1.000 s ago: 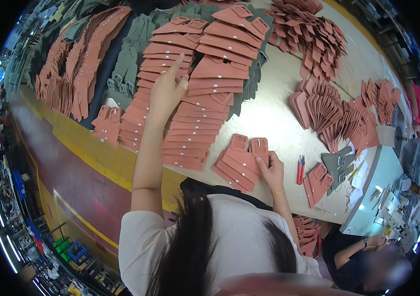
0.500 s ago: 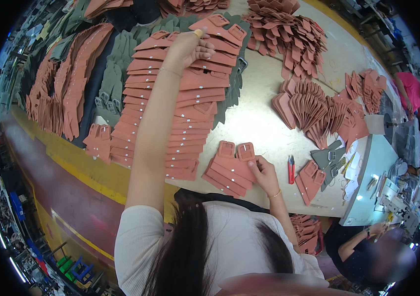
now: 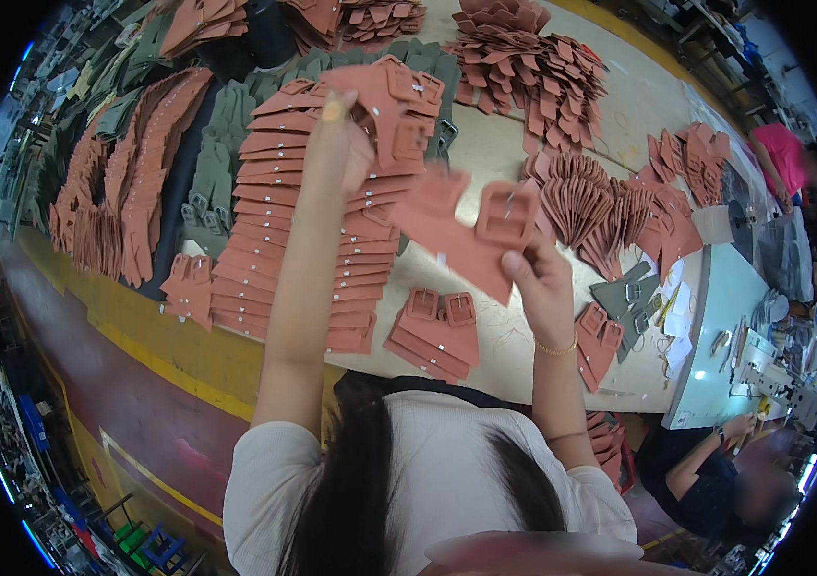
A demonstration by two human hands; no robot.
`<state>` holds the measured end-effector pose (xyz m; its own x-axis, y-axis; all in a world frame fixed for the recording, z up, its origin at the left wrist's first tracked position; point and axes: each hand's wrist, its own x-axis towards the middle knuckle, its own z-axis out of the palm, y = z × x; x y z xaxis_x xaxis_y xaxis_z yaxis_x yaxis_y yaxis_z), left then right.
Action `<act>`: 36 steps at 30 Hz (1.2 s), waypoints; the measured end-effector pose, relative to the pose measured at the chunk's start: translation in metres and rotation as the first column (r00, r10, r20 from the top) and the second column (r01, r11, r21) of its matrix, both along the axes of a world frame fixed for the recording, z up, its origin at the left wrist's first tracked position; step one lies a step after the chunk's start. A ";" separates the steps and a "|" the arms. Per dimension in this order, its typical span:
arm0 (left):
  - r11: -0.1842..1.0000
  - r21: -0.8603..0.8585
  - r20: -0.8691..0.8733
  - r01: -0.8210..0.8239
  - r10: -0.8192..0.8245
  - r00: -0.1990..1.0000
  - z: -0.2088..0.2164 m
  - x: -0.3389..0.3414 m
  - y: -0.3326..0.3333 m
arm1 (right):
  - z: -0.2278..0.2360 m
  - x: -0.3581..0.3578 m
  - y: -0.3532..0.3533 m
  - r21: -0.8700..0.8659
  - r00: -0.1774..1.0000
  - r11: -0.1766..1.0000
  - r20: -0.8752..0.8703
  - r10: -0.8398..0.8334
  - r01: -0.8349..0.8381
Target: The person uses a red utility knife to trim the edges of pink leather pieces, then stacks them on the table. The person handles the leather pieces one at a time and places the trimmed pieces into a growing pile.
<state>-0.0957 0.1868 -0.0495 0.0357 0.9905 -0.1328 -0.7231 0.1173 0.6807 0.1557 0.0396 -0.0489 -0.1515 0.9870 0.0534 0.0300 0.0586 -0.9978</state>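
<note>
My right hand (image 3: pixel 545 278) pinches a salmon-coloured buckled strap piece (image 3: pixel 461 240) in mid-air above the table; it has two square frames and a small white tag. Farther left, my left hand (image 3: pixel 339 144) is blurred and closed at the edge of another salmon buckled piece (image 3: pixel 384 101), raised at the far end of a long overlapping row of like pieces (image 3: pixel 274 226). Below the right hand's piece lies a small stack of buckled pieces (image 3: pixel 431 336) near the table's front edge.
Dark green buckled straps (image 3: pixel 221 144) lie left of the row. Fanned salmon pieces (image 3: pixel 581 197) and a heap (image 3: pixel 533 77) lie to the right and far side. A green buckled piece (image 3: pixel 631 298) is by my right forearm. At right, a person (image 3: pixel 706 470) sits by a sewing machine (image 3: pixel 764 379).
My right hand has risen from the small stack with a buckled piece. My left hand has drawn back slightly and now has a piece lifted off the row. The red snips are no longer visible.
</note>
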 end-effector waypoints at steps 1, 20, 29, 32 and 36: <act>0.995 -0.092 0.078 0.022 -0.014 0.997 0.001 0.000 -0.019 | 0.003 -0.008 0.007 0.023 0.989 1.000 -0.146 -0.009 0.013; 0.999 0.011 0.037 -0.043 0.042 0.998 -0.024 0.020 -0.133 | -0.029 -0.067 0.008 -0.223 0.981 0.970 -0.187 0.057 -0.099; 0.997 0.061 0.066 -0.055 0.051 0.996 -0.032 0.015 -0.145 | -0.023 -0.085 -0.017 0.276 0.894 0.959 0.444 -0.065 -0.068; 0.994 0.087 0.148 -0.069 0.055 0.987 -0.033 0.015 -0.150 | -0.017 -0.087 -0.024 0.434 0.878 0.892 0.468 -0.103 -0.127; 0.991 0.082 0.172 -0.102 0.086 0.981 -0.029 0.014 -0.155 | -0.015 -0.087 -0.022 0.377 0.937 0.922 0.346 -0.049 -0.091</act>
